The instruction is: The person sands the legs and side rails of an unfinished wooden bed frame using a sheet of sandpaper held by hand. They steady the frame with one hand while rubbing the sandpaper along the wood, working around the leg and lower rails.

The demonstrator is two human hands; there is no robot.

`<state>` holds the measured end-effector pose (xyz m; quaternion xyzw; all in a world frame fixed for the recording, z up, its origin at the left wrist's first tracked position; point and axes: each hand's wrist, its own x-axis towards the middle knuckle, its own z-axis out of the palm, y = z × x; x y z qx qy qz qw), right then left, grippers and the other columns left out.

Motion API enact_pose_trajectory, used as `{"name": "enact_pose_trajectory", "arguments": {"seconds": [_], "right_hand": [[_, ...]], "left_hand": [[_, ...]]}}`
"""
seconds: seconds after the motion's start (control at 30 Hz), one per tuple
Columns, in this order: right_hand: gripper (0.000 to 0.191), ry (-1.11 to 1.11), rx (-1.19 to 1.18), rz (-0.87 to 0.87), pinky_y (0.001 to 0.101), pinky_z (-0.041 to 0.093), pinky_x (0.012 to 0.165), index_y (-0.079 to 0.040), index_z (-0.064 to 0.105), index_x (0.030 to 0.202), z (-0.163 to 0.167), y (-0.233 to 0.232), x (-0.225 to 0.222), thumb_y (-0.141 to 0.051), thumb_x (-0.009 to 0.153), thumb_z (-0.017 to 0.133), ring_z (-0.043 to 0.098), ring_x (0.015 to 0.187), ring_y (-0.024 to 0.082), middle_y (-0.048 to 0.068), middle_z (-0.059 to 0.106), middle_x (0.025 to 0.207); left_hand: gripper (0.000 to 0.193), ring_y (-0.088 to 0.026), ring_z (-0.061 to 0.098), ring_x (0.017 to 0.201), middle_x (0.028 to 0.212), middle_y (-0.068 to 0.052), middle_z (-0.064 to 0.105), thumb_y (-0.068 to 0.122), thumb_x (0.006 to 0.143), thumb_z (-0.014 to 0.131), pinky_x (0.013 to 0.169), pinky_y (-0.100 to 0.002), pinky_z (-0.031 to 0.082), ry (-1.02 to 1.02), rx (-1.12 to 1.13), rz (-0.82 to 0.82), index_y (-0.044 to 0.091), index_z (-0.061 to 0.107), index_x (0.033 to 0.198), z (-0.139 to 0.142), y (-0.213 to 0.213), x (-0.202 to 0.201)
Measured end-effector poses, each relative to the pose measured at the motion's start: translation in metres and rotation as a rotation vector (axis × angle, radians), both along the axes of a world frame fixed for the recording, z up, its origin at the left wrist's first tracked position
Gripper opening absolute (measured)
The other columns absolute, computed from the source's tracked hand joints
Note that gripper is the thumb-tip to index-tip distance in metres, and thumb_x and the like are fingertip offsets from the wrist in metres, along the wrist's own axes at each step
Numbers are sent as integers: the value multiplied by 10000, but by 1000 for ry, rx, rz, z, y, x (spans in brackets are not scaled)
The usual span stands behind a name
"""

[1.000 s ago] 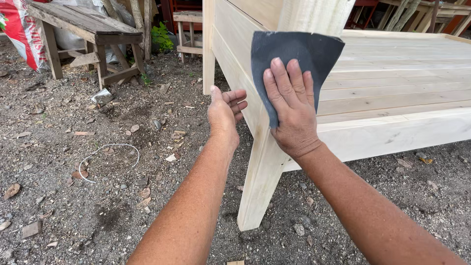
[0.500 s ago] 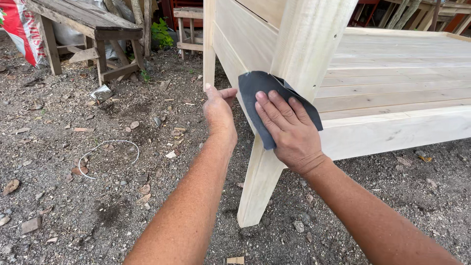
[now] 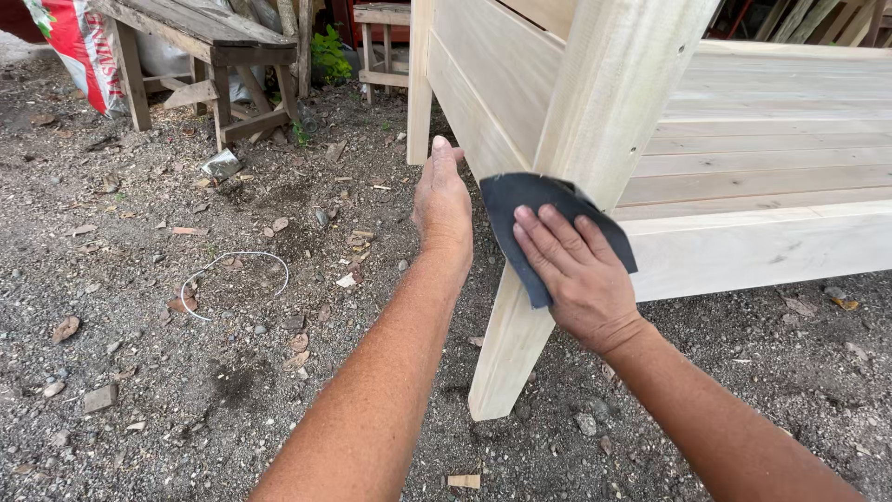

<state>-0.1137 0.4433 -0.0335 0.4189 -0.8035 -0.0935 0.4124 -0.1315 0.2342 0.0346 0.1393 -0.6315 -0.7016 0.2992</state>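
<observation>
The sandpaper (image 3: 520,200), a dark grey sheet, lies pressed against the pale wooden leg (image 3: 595,149) of the unfinished bed frame (image 3: 762,139), on the lower half of the leg, where the side rail (image 3: 753,251) meets it. Your right hand (image 3: 576,279) lies flat on the sheet, fingers (image 3: 544,237) spread and pointing up and to the left, palm pushing the paper onto the wood; the hand is not curled round it but holds it by pressure against the leg. The paper sticks out above and to the right of your fingers and wraps slightly round the leg's corner.

Your left hand (image 3: 443,204) is beside the leg, to its left, open with the fingers together and straight, set edge-on against the headboard panel (image 3: 492,84). You cannot tell from this view whether it truly touches the board or just sits close to it. It holds nothing.

The leg slants down to the gravel ground (image 3: 186,372), its foot resting among small stones and wood chips. A loop of white wire (image 3: 232,270) lies on the dirt well to the left. Further back stands a rough wooden bench (image 3: 195,37), with a red and white sack (image 3: 79,42) behind it.
</observation>
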Motion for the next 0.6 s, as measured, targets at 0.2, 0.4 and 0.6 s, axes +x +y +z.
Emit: {"name": "enact_pose_trajectory", "arguments": {"seconds": [0.2,0.4,0.6], "right_hand": [[660,-109,253,22,429,160,1238,-8,398,1527,-58,-20,27,-132,882,468,255,1517,252,150,359,1625],[672,-156,319,44,400,177,1236,-15,406,1545,-57,-16,31,-150,888,451,292,1504,223,121,360,1645],[612,7,-83,31,428,253,1244,-38,499,1499,-8,-10,0,-135,894,494,348,1514,214,73,401,1632]], "left_hand": [[671,-218,525,1342,1352,-8,674,584,992,238,1194,-557,63,-91,-159,62,170,660,1309,2,2,1],[658,-213,552,1308,1324,-5,691,580,992,241,1196,-550,80,-107,-156,108,183,684,1274,-8,1,5],[658,-210,585,1281,1287,-12,718,588,994,251,1189,-553,119,-39,-144,170,182,707,1240,3,6,-5]]}}
